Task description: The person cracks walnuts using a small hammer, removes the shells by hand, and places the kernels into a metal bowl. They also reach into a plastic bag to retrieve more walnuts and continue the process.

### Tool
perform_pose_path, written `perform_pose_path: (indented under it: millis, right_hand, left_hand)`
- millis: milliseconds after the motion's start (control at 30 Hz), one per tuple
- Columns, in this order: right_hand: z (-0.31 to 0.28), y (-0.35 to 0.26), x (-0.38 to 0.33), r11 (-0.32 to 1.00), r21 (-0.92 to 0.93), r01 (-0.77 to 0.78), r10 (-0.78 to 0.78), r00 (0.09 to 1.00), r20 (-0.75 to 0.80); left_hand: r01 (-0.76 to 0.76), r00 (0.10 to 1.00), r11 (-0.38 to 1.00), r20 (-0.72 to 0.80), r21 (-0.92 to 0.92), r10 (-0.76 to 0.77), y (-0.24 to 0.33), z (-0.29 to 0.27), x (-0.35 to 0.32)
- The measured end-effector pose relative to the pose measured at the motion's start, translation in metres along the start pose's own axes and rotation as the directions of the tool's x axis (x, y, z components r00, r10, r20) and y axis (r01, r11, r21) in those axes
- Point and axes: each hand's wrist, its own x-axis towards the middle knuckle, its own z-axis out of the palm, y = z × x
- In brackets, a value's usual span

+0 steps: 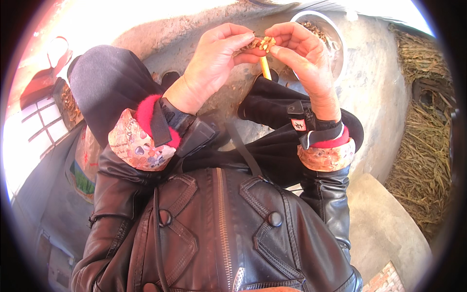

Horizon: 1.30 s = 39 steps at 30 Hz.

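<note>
Ground beyond the hands: smooth pale grey concrete floor (377,97), strongly sunlit, with glare washing out the part beyond the left hand.
Far to the right of the right hand: a heap of dry, brown, leafy stalks (423,160).
Left hand (216,61): closed in a pinch, thumb and fingers gripping a small, brown, crinkled piece that looks like nutshell (247,47).
Right hand (306,56): thumb and fingertips pinch a knobbly, yellow-tan walnut kernel (267,44); the other fingers are curled.
Walnut kernel's place: at the right hand's fingertips, just beside the brown piece in the left hand; whether the two touch, I cannot tell.
Below the fingertips: a slim, straight, yellow rod (265,69), its upper end hidden by the left hand's fingers.
Just beyond the right hand: a round, white-rimmed bowl (344,53) with brown fragments (316,31) inside, partly covered by that hand.
Behind the left wrist, outward: a knee in dark trousers (104,73).
Around both wrists: pinkish-red knit cuffs (147,116) and pale, flower-printed sleeve ends (138,146).
Nearer the body than both hands: a black, glossy, leather-look jacket (204,233) with a brass-coloured zip (224,219).
</note>
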Motion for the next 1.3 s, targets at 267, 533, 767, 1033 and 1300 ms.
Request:
perform_pose_path:
  millis: [267,533,767,1033,1300]
  right_hand:
    - [0.002,-0.013,0.014,0.930,-0.344,-0.127,0.146,0.989,0.028]
    - [-0.009,-0.040,0.045,0.972,-0.213,0.103,-0.178,0.910,-0.375]
    - [0.022,-0.022,0.025,0.972,-0.228,-0.056,0.068,0.997,0.044]
    - [0.019,-0.021,0.025,0.975,-0.224,-0.003,0.002,1.000,-0.002]
    - [0.020,-0.018,0.024,0.987,-0.112,0.118,-0.136,0.976,-0.169]
  left_hand:
    - [-0.026,0.982,0.992,-0.189,-0.127,0.002,0.005,-0.008,0.005]
    - [-0.024,0.986,0.982,-0.165,-0.189,-0.008,0.012,-0.005,0.002]
    - [-0.018,1.000,0.983,-0.017,-0.184,0.015,0.013,-0.008,0.001]
    - [-0.001,1.000,0.981,-0.006,-0.193,0.000,0.014,0.000,0.001]
    - [-0.033,0.998,0.963,0.042,-0.266,0.046,0.016,0.000,-0.001]
